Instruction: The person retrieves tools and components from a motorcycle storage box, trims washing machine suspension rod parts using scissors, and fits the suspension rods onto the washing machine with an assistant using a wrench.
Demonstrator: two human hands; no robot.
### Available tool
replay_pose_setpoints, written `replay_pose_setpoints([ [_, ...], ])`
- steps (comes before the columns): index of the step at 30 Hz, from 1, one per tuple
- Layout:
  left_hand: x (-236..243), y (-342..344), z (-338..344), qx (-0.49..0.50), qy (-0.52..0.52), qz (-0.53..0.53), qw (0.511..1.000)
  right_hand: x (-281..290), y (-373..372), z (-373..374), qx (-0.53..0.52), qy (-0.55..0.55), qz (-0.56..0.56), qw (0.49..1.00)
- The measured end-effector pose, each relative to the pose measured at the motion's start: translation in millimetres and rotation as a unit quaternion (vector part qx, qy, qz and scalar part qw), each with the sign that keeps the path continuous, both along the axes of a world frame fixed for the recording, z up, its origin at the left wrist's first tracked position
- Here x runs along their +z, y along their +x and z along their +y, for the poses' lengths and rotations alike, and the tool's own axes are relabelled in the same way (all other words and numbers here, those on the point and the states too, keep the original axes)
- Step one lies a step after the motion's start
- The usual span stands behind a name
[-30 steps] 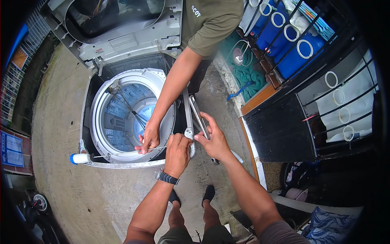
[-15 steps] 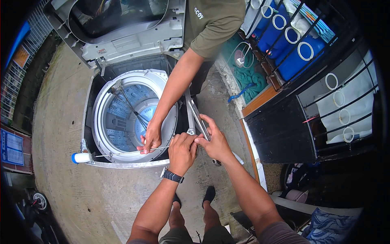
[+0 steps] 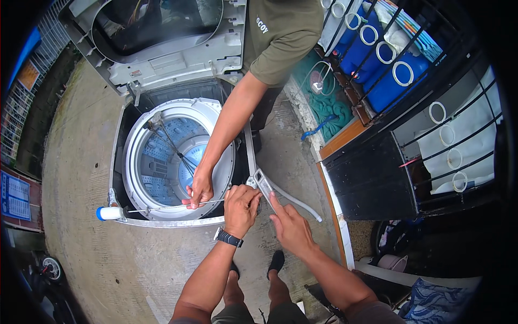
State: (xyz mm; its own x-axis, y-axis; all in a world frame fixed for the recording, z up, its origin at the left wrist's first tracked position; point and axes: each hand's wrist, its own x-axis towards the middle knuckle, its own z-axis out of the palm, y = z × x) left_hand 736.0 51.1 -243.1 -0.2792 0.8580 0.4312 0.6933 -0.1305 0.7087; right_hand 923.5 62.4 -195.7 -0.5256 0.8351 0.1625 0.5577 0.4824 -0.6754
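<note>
Over the front right corner of an opened top-load washing machine (image 3: 120,178), my left hand (image 3: 241,208) is closed around the end of a thin metal rod (image 3: 156,208). A white cylinder with a blue cap (image 3: 110,213) sits at the rod's far left end. Close beside it, my right hand (image 3: 294,227) grips a slotted silver metal hand tool (image 3: 264,184), index finger stretched along it; its exact kind is unclear. The tool's upper end is at the machine's corner. A co-worker's hand (image 3: 200,189) pinches the rod just left of mine.
The white tub ring (image 3: 132,162) surrounds a drum crossed by several thin rods (image 3: 174,146). The machine's raised top (image 3: 178,65) leans at the back. A grey hose (image 3: 299,204) lies on the concrete floor. Blue containers (image 3: 388,70) stand behind bars at the right.
My right hand has moved down and slightly right, and the tool has turned and dropped lower. The grey hose shows more. My left hand and the co-worker's hand stay nearly in place.
</note>
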Motion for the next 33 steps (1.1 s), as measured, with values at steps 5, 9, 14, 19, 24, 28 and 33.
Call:
replay_pose_setpoints([
  [5,-1,-8,-2,0.002,-0.013,0.001,1.000,32,-10,0,-0.002,-0.016,0.001,1.000],
  [9,-2,-1,3,0.002,-0.004,-0.010,1.000,15,3,-9,-0.019,0.041,-0.004,0.999],
  [14,2,-7,3,0.009,-0.007,-0.006,1.000,35,-4,-10,-0.033,0.015,0.035,0.999],
  [19,-6,-5,6,0.003,-0.013,0.002,1.000,14,5,-14,-0.012,-0.026,-0.062,0.998],
  [24,1,-5,2,0.004,-0.008,-0.016,1.000,22,-4,-15,-0.082,0.056,0.096,0.990],
  [28,-9,-4,2,-0.002,-0.017,-0.010,1.000,8,8,-2,0.010,-0.073,-0.122,0.990],
  [33,0,-11,-2,0.001,-0.013,-0.018,1.000,12,-33,23,-0.104,-0.093,0.068,0.988],
])
